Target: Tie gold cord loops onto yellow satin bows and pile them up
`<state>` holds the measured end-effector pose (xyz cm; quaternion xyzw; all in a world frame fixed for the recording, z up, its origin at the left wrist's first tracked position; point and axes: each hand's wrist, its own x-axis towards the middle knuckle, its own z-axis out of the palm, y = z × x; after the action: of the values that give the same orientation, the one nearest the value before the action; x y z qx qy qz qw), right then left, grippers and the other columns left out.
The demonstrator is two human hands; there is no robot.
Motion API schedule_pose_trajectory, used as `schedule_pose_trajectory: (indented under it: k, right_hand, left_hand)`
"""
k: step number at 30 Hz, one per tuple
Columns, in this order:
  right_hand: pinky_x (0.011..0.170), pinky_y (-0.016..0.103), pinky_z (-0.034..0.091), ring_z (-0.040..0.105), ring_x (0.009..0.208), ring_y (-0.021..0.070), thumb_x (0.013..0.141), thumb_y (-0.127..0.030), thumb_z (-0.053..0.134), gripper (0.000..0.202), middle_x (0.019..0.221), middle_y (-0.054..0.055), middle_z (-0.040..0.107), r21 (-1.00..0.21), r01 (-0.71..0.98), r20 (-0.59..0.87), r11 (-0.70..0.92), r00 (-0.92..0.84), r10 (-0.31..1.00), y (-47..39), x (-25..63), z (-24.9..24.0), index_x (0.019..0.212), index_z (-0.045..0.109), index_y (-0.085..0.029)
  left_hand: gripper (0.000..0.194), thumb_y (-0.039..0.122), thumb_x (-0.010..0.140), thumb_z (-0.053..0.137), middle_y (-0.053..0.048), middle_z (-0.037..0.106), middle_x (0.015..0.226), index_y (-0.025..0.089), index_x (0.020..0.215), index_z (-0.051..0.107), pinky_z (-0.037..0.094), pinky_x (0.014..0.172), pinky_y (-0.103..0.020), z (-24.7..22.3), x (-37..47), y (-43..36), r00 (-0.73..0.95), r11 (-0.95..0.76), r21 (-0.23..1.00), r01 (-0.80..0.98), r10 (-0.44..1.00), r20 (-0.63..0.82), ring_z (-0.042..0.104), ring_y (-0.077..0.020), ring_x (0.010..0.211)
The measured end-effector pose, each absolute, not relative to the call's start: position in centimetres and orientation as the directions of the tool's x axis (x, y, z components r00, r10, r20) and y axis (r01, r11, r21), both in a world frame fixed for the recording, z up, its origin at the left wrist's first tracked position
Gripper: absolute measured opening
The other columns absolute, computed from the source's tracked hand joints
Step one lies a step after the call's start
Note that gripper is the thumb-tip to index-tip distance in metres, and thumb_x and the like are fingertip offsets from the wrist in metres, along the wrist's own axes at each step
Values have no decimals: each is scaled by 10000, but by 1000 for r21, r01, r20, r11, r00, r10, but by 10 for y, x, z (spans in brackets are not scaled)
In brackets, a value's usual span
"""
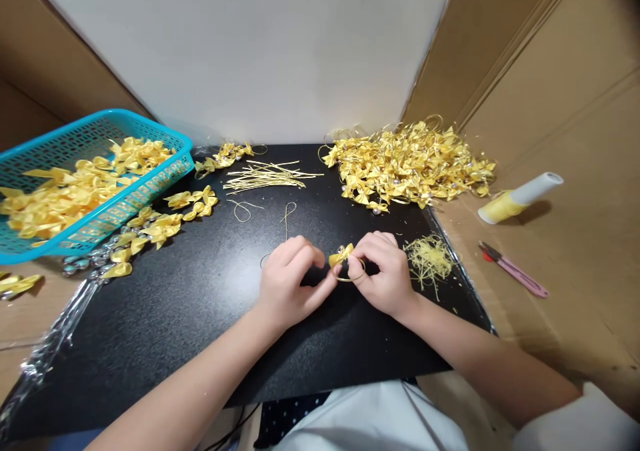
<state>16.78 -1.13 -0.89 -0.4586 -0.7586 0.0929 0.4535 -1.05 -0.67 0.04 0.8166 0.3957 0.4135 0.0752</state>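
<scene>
Between my hands is a yellow ribbon bow with a small silver bell at its top and a loop of gold cord below it. My right hand pinches the bow and its cord between thumb and fingers. My left hand is just left of it, the thumb tip reaching the bow's lower edge while the index finger stays apart from the thumb. A loose gold cord runs from behind my left hand, and another curled cord lies farther left.
A blue basket of yellow bows stands left, with belled bows beside it. Straight cord lengths lie at the back. A heap of looped bows, cord scraps, a pink-handled cutter and a tube are right.
</scene>
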Motion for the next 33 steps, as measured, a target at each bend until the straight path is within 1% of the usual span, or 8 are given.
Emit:
schedule_pose_trajectory:
  k: [3,9,14,16,20,25,30,33]
  right_hand:
    - [677,334,344,497,622,133,862,-195,521,228,627,-6,571,-548,622,615,560,-154,773,-13,167,-9,635,498,-197]
    - [691,344,345,530,649,143,869,-199,522,193,657,4,597,-507,640,646,577,-162,746,-14,166,-11,676,524,-202]
    - [705,347,343,532,655,145,867,-198,519,184,664,3,606,-485,661,649,572,-166,742,-15,166,-13,685,537,-204]
    - [710,348,341,538,660,144,868,-198,518,180,674,3,617,-477,665,652,575,-171,739,-15,166,-13,690,545,-204]
    - [712,350,336,546,660,138,868,-191,519,176,683,3,628,-454,674,659,582,-185,729,-15,166,-13,695,551,-200]
    - [706,353,328,545,650,136,862,-185,519,191,676,2,631,-417,682,670,601,-215,710,-15,166,-13,673,546,-198]
    - [705,354,312,530,644,134,863,-187,514,192,677,0,629,-382,694,668,610,-249,701,-15,168,-13,674,551,-200]
    - [709,355,303,511,635,131,866,-189,514,194,681,0,628,-366,698,655,616,-277,703,-14,168,-13,676,553,-200]
  left_hand:
    - [106,209,835,637,-5,576,673,186,759,566,398,585,-256,1,-9,-8,365,-698,408,589,680,636,507,-123,615]
    - [81,218,865,604,3,571,655,181,793,594,409,577,-249,3,-7,-10,303,-636,439,634,727,616,511,-113,593]
    - [83,196,877,579,7,580,645,196,806,621,392,591,-252,-1,-7,-9,345,-647,305,699,678,649,515,-115,601]
    - [75,205,871,588,-1,602,661,196,814,636,392,595,-257,-2,-7,-8,364,-652,293,699,678,639,526,-119,610]
    - [89,242,862,607,-15,615,671,178,815,646,397,589,-265,-1,-7,-6,363,-642,362,676,717,595,539,-127,610]
    - [136,269,882,574,-11,586,656,178,818,651,399,583,-259,0,-6,-6,397,-626,435,647,764,508,530,-131,619]
    - [164,264,896,528,-13,565,692,182,770,594,409,595,-250,-1,-6,-5,432,-586,556,590,811,395,511,-129,643]
    - [169,257,895,521,1,521,675,185,748,564,392,585,-243,0,-6,-6,429,-550,620,560,832,351,484,-125,632]
